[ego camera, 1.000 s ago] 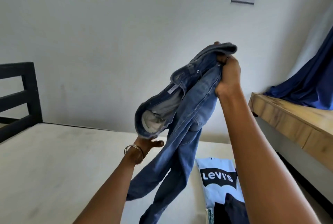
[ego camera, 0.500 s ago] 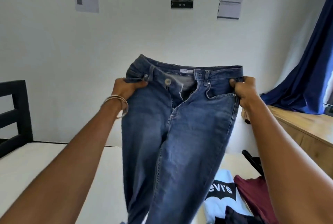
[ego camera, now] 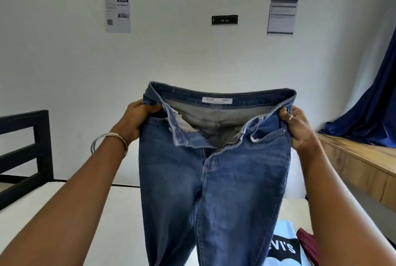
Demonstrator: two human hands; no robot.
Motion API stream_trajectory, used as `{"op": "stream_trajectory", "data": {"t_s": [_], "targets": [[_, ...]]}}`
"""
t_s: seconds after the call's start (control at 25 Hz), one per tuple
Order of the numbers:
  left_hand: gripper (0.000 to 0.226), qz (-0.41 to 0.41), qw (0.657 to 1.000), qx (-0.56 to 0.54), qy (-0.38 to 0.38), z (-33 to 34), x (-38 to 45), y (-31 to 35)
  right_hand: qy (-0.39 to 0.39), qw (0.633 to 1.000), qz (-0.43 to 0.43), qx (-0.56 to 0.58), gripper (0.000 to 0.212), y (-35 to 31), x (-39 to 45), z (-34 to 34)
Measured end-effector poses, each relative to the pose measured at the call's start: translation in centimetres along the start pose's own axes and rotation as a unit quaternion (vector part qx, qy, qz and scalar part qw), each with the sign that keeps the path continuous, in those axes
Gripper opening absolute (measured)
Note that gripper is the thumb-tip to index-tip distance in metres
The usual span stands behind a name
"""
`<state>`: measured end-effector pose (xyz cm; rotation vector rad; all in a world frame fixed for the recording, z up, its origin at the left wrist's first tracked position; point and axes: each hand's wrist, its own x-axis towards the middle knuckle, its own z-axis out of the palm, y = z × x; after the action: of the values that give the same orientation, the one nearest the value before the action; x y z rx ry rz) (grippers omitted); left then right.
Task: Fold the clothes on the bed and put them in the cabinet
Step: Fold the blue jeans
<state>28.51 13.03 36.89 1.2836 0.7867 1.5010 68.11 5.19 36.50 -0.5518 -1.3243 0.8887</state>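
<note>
I see blue jeans (ego camera: 214, 180) held up over the bed (ego camera: 120, 212), fly undone, grey lining showing — my left hand (ego camera: 137, 120) and right hand (ego camera: 297, 128) each pinch a waistband corner. The legs run off the bottom edge; the label's print is unreadable.

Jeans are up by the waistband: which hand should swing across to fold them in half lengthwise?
Probably the left hand. Both grip the jeans at the waistband corners, but bare bed lies on its side, while the right hand hangs above other clothes.
</note>
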Motion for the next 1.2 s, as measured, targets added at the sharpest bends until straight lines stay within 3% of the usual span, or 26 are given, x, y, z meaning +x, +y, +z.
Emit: {"op": "stream_trajectory", "data": {"t_s": [0.08,0.16,0.24,0.36,0.52,0.64,0.8,0.88,0.96,1.08,1.16,1.2], "targets": [[0.025,-0.026,0.998,0.033,0.056,0.7,0.1,-1.1,-0.023,1.0,0.02,0.004,0.056,1.7,0.0,0.6],[0.027,-0.031,0.996,0.07,0.054,0.9,-0.1,-1.9,-0.004,0.999,0.037,-0.01,0.059,2.9,0.0,1.3],[0.027,-0.053,0.993,0.103,0.004,0.3,-0.3,-2.1,0.042,0.999,0.028,-0.016,0.057,3.8,-0.2,1.2],[0.032,-0.083,0.978,0.177,-0.077,-0.1,-0.6,-1.9,0.08,0.996,0.024,0.027,0.015,4.6,-1.4,0.1],[0.038,-0.055,0.982,0.109,-0.145,-0.2,-1.3,-2.4,0.013,0.997,0.013,0.081,0.02,4.9,-3.5,0.1],[0.048,-0.063,0.977,0.13,-0.156,0.0,-0.9,-3.3,0.005,0.996,0.03,0.081,0.017,5.1,-4.1,-0.2],[0.048,-0.07,0.982,0.138,-0.11,1.0,-1.1,-3.4,0.035,0.997,0.05,0.05,0.054,6.4,-3.6,-0.9],[0.054,-0.061,0.988,0.127,-0.068,1.6,-1.3,-3.5,0.045,0.997,0.051,0.047,0.059,7.1,-3.2,-1.5],[0.043,-0.038,0.989,0.133,0.054,2.8,-1.2,-4.2,0.024,0.997,0.059,0.043,0.06,7.4,-3.2,-1.3],[0.037,0.005,0.952,0.213,0.221,4.4,-1.2,-5.1,-0.008,0.997,0.058,0.048,0.056,7.6,-2.9,-0.1],[0.044,-0.004,0.928,0.265,0.262,4.8,-1.1,-5.5,0.051,0.997,0.062,0.01,0.043,7.6,-2.2,1.1],[0.048,-0.018,0.921,0.283,0.268,4.9,-1.1,-5.5,0.116,0.99,0.067,-0.053,0.034,7.7,-1.6,1.9]]}}
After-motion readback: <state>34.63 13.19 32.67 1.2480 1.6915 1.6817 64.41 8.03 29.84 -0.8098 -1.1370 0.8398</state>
